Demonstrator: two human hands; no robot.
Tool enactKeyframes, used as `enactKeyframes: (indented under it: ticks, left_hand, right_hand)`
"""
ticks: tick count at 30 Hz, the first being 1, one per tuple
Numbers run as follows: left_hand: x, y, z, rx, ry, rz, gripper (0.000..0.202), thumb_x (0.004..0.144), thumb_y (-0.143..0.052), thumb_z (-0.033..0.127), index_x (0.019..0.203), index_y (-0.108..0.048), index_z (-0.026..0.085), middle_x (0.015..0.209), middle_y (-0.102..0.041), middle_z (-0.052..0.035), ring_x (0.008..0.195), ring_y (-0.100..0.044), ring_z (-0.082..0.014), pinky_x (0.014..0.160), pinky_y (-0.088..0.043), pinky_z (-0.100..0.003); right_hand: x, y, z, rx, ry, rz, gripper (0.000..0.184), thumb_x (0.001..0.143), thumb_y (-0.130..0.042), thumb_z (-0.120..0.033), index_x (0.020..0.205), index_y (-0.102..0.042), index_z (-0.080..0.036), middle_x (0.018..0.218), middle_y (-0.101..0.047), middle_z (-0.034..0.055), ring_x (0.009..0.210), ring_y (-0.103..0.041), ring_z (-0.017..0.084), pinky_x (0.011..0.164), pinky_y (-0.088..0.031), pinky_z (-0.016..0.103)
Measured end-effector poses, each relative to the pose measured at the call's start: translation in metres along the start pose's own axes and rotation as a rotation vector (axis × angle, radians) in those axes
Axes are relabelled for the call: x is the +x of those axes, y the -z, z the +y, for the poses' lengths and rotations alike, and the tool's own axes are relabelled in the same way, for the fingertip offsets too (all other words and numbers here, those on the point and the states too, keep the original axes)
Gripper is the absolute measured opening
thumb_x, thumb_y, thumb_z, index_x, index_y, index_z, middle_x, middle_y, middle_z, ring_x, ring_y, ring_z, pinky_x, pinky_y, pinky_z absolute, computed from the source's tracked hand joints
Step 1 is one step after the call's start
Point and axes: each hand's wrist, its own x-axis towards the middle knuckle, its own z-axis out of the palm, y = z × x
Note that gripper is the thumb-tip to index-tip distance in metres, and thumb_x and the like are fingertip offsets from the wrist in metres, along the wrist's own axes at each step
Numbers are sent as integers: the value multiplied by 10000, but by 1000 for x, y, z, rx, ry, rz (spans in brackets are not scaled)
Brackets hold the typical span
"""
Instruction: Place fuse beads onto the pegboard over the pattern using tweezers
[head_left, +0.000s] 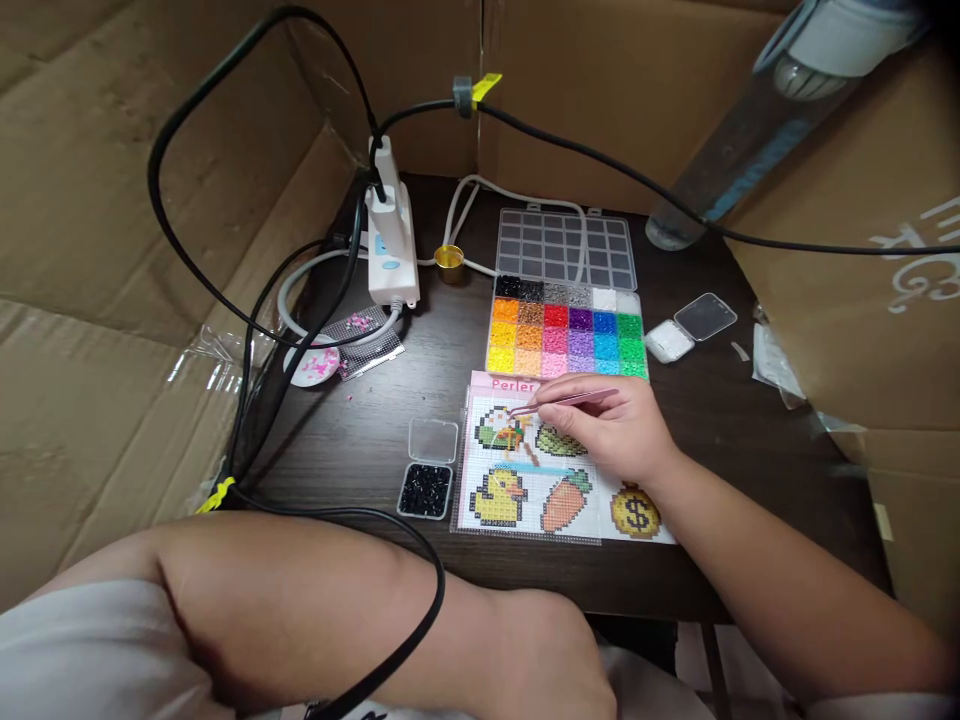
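Observation:
My right hand point(626, 430) grips a pair of pinkish metal tweezers point(577, 399) between thumb and fingers. The tweezers' bent tips are over the upper left picture on the pattern sheet point(497, 387), headed "Perler". A clear pegboard point(461, 525) lies on this sheet, over pixel pictures that include a yellow duck point(498, 497) and a carrot point(566, 502). Part of the sheet is hidden under my hand. Whether a bead sits in the tips is too small to tell. My left arm point(360, 580) bends across the bottom of the view; its hand is out of sight.
Behind the sheet stands an open box of coloured beads point(568, 325). A small case of black beads point(425, 490) is at the left, a white case point(670, 341) at the right. A power strip point(392, 250), black cables point(154, 180) and a clear bottle point(757, 140) stand around.

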Motion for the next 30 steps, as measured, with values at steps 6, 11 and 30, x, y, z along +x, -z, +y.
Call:
enactKeyframes:
  ticks: [6,11,30]
  left_hand:
    - [4,-5,-3,-10,-9,-5,623,711,-690,241,286,-239,179,528,-652,33,382,-502,-105,299,-291,-258]
    - [2,0,-2,-7,-17,-32,603,721,-663,223,285,-249,170,545,-661,22,426,-551,-111,320,-306,-254]
    - [-6,43,8,83,-14,-265,706,729,-710,195,313,-140,195,417,-526,56,338,-412,-65,280,-316,-220]
  right_hand:
    - [-1,-1,0,-44,5,-47,34,733,-769,-200,765,-778,-206,757,-771,42,674,-729,176,608,-615,281]
    - [-2,0,0,-68,-2,-75,33,752,-761,-217,777,-779,-204,771,-771,47,680,-727,177,604,-606,279]
    - [0,-1,2,-27,-127,132,64,715,-774,-217,774,-781,-191,764,-768,49,679,-718,179,599,-595,285]
